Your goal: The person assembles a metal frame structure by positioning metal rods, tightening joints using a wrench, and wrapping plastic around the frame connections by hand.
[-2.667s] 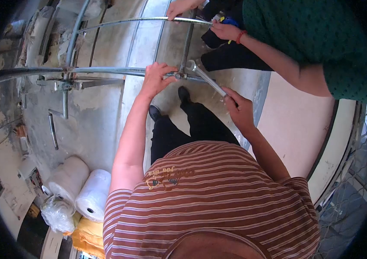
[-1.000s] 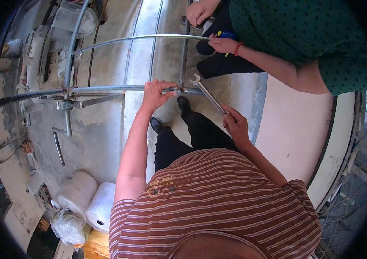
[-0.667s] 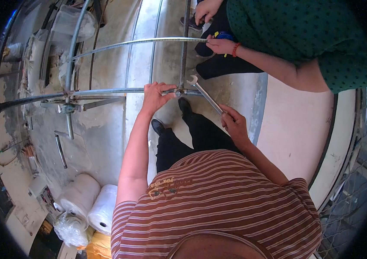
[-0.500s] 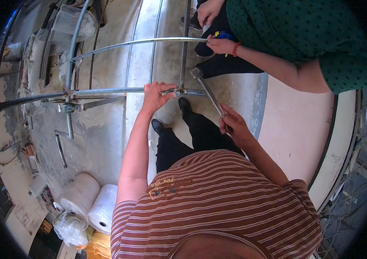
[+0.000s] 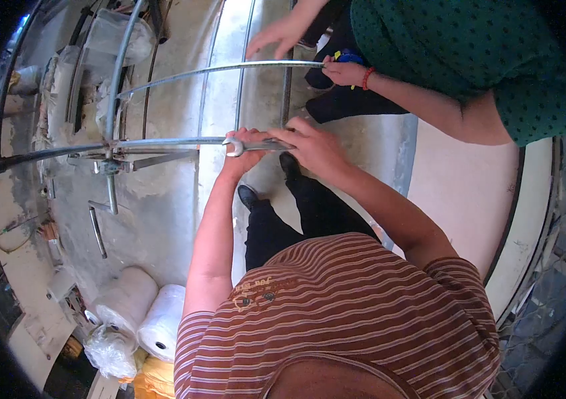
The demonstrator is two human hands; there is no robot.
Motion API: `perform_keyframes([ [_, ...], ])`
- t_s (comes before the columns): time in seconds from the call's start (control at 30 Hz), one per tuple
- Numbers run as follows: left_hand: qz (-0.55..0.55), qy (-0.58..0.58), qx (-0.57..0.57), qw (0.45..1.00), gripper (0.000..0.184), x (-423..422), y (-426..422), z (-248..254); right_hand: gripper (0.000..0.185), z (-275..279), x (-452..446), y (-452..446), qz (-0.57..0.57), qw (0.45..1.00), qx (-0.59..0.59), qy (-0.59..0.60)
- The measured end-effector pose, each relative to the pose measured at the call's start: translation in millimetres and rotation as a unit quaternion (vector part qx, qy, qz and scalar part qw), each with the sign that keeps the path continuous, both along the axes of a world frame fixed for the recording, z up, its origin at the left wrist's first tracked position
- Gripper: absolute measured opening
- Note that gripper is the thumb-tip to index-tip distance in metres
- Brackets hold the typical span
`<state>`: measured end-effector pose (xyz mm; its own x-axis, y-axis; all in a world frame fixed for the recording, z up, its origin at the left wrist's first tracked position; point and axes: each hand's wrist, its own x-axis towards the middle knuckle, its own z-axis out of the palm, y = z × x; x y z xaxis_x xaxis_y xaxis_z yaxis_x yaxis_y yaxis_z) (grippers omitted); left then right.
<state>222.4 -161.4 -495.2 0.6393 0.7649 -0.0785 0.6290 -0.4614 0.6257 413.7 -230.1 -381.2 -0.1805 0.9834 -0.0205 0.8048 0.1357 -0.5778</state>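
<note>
My right hand (image 5: 313, 146) is closed on a metal wrench (image 5: 256, 144), which lies along the horizontal pipe with its open jaw pointing left. My fingers cover the wrench's other end, close to where the upright pipe meets the horizontal one. Behind the wrench, my left hand (image 5: 242, 158) is wrapped round the horizontal metal pipe (image 5: 170, 141), its fingertips showing above. Just beyond, a co-worker's hand (image 5: 345, 72) with a red bracelet grips the end of a curved metal strip (image 5: 230, 66). The co-worker's other hand (image 5: 281, 33) is stretched out over the strip, fingers apart.
The pipe frame continues left to a joint with a crank handle (image 5: 98, 233) hanging below. White plastic film rolls (image 5: 127, 298) stand at lower left, beside an orange bag (image 5: 156, 378). A pinkish board (image 5: 459, 193) and wire mesh (image 5: 539, 299) are on the right.
My right hand has moved up and left to the pipe joint, swinging the wrench along the pipe. My left hand stays put. The co-worker's free hand has reached out leftward.
</note>
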Motion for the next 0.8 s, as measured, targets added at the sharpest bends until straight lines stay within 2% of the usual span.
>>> perform_keyframes([
  [0.07,-0.005,0.063,0.005,0.998,0.025,1.4,2.2,2.5,0.021,-14.1,-1.1,7.5,0.061,0.998,-0.011,-0.002],
  [0.1,0.004,0.009,-0.026,1.0,0.022,-0.9,1.8,3.8,0.02,-17.4,-1.3,7.9,0.073,0.997,-0.018,-0.014],
  [0.2,0.011,-0.03,-0.009,0.999,0.023,-0.5,0.2,3.6,0.018,-24.0,1.9,11.0,0.108,0.993,-0.025,-0.029],
  [0.37,0.007,-0.024,-0.051,0.998,0.028,-0.3,2.2,15.4,0.015,-30.6,8.9,16.0,0.142,0.989,-0.033,-0.036],
  [0.47,0.003,-0.032,-0.044,0.999,0.029,-0.6,2.8,12.2,0.017,-33.9,5.8,19.7,0.135,0.99,-0.026,-0.036],
  [0.57,-0.003,-0.026,-0.062,0.998,0.029,-2.4,5.4,11.6,0.022,-28.9,-1.7,19.9,0.081,0.991,-0.084,-0.063],
  [0.67,-0.008,-0.009,-0.012,1.0,0.027,-2.0,1.2,7.5,0.025,-31.8,-14.3,11.6,0.061,0.996,-0.031,-0.063],
  [0.8,-0.011,0.005,0.05,0.999,0.025,-2.1,0.2,-4.2,0.027,-28.5,-22.3,5.5,-0.008,0.998,-0.045,-0.035],
])
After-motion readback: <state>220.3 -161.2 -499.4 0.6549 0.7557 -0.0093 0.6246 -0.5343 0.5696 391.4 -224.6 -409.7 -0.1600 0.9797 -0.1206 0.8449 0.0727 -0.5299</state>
